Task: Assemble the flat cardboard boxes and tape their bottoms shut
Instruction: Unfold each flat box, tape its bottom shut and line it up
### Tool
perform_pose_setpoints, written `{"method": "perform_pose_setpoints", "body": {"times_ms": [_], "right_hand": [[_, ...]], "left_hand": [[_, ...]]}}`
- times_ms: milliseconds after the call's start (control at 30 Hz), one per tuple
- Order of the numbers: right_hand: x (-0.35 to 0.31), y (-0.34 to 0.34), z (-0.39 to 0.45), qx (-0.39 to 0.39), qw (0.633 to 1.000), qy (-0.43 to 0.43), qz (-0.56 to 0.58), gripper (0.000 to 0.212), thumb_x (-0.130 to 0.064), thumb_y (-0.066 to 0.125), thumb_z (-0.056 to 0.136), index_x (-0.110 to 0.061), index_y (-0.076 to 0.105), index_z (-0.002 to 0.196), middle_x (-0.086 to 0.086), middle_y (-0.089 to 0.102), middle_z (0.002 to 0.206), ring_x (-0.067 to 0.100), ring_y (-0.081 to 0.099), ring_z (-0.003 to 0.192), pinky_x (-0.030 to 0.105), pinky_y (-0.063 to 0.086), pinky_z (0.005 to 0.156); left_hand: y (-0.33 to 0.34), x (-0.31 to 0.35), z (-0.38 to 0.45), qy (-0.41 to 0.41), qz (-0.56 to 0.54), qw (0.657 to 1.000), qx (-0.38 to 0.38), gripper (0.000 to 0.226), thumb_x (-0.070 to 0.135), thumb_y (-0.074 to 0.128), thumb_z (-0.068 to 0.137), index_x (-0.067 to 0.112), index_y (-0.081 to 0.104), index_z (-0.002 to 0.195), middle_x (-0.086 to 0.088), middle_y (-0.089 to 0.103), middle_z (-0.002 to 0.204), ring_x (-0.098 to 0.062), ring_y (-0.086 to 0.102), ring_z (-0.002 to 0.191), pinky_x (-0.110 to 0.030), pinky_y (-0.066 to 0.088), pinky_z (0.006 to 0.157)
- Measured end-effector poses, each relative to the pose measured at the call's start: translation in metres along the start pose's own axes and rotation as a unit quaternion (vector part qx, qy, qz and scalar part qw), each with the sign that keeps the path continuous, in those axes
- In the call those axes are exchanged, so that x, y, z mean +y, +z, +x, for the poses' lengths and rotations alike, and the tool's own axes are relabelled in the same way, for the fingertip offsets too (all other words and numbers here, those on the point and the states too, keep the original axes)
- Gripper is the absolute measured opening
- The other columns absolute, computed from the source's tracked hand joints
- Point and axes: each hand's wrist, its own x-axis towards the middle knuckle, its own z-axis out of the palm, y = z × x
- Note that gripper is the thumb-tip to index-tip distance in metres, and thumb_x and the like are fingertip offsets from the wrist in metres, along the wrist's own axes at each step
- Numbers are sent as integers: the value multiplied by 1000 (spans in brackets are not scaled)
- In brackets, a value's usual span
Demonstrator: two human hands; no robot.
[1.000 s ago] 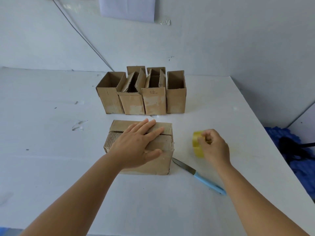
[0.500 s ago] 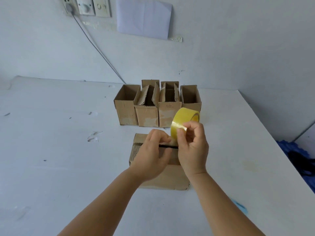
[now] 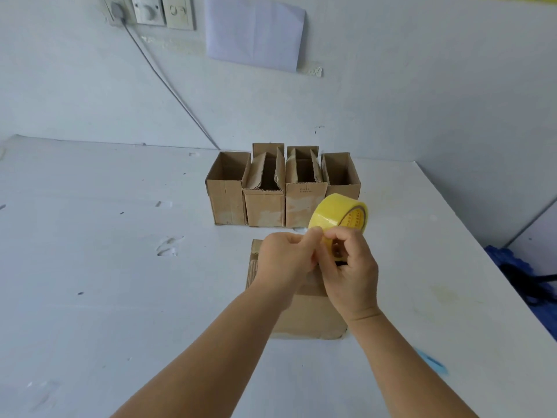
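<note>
Standing open-topped, four cardboard boxes [image 3: 283, 191], interiors dark, tape roll [image 3: 339, 220] in front

We see both forearms bare to the frame edge, left hand [image 3: 284, 260] and right hand [image 3: 352, 267] ungloved, no sleeves, rings or watch.

Counts:
- Cardboard boxes: five. Four upright, open-topped, in row at frame centre: first [image 3: 226, 188], second [image 3: 264, 196], third [image 3: 304, 191], fourth [image 3: 342, 176]. Fifth box [image 3: 310, 315] lower centre, partly hidden by hands.
- Tape rolls: one, yellow tape roll [image 3: 339, 217], right of centre.
- Hands: two, left hand [image 3: 286, 262], right hand [image 3: 351, 270].
- Wall plates: three, upper left: socket [image 3: 116, 9], dial switch [image 3: 147, 9], third plate [image 3: 179, 10].
- Paper sheets on wall: one, paper sheet [image 3: 254, 30], top centre.
- Cables: one, cable [image 3: 171, 89].
</note>
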Motion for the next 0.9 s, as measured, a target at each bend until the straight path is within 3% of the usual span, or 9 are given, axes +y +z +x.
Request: {"method": "perform_pose_setpoints", "body": {"times_ms": [100, 200, 300, 367, 400, 533, 700, 800, 900], "right_hand": [[1, -1, -1, -17, 999, -35, 11, 19, -15, 67, 83, -19, 58, 99, -12, 56, 92, 0, 49, 80, 8, 41, 72], [-1, -3, 1, 5, 999, -46, 27, 34, -17, 59, 79, -15, 52, 112, -13, 47, 108, 11, 50, 98, 21, 46, 83], [0, -3, 4, 65, 993, 92, 41, 54, -27, 55, 75, -8, 44, 124, -11, 38, 120, 18, 47, 111, 30, 47, 87], [-1, -3, 8, 13, 982, 181, 46, 68, -38, 53, 78, -12, 33, 138, -6, 43, 130, 17, 47, 118, 31, 45, 93], [-2, -3, 9, -24, 977, 208, 44, 69, -38, 54, 82, -16, 29, 143, -5, 47, 130, 18, 49, 117, 32, 45, 92], [-3, -7, 11, -81, 976, 200, 23, 43, -23, 48, 96, -25, 38, 138, -23, 52, 89, 23, 57, 86, 33, 49, 72], [-3, -4, 8, -102, 982, 157, 17, 46, -42, 38, 91, -39, 35, 137, -10, 51, 135, 15, 55, 111, 36, 50, 87], [-3, -5, 7, -116, 985, 125, 17, 47, -39, 42, 94, -40, 34, 140, -10, 45, 140, 10, 50, 118, 29, 46, 90], [-2, -6, 8, -160, 978, 133, 1, 57, -42, 54, 91, -40, 28, 141, -14, 49, 132, 7, 52, 108, 22, 42, 80]], "left_hand": [[-2, -5, 2, -23, -37, 999, 19, 23, 19, 65, 80, 2, 68, 65, -23, 70, 80, -35, 70, 82, -51, 55, 85], [-11, -7, 4, -30, -67, 997, 39, 14, 8, 62, 82, 9, 70, 70, -10, 72, 72, -25, 71, 81, -39, 59, 80], [-23, -8, 5, -15, -63, 998, 21, 9, 9, 60, 85, 8, 68, 81, -10, 74, 82, -18, 72, 83, -29, 58, 77], [-29, -10, 4, -14, -59, 998, 8, 8, 8, 59, 86, 7, 66, 83, -11, 74, 86, -17, 72, 83, -28, 58, 77], [-31, -11, 3, -16, -60, 998, 6, 10, 7, 57, 88, 7, 65, 83, -12, 74, 86, -18, 72, 84, -29, 58, 77], [-39, -11, 1, -10, -33, 999, 12, 17, 11, 53, 90, 5, 67, 81, -13, 73, 83, -21, 72, 81, -29, 59, 74], [-52, -8, 4, -21, 21, 999, 16, 17, 10, 54, 88, 1, 66, 79, -11, 71, 76, -17, 69, 63, -23, 56, 58], [-57, -7, 5, -45, 19, 999, 13, 18, 7, 50, 87, -1, 64, 80, -10, 66, 70, -16, 65, 56, -22, 55, 53], [-58, -7, 6, -55, 18, 998, 9, 20, 11, 49, 87, -1, 64, 81, -9, 65, 67, -16, 65, 56, -23, 56, 55]]}}
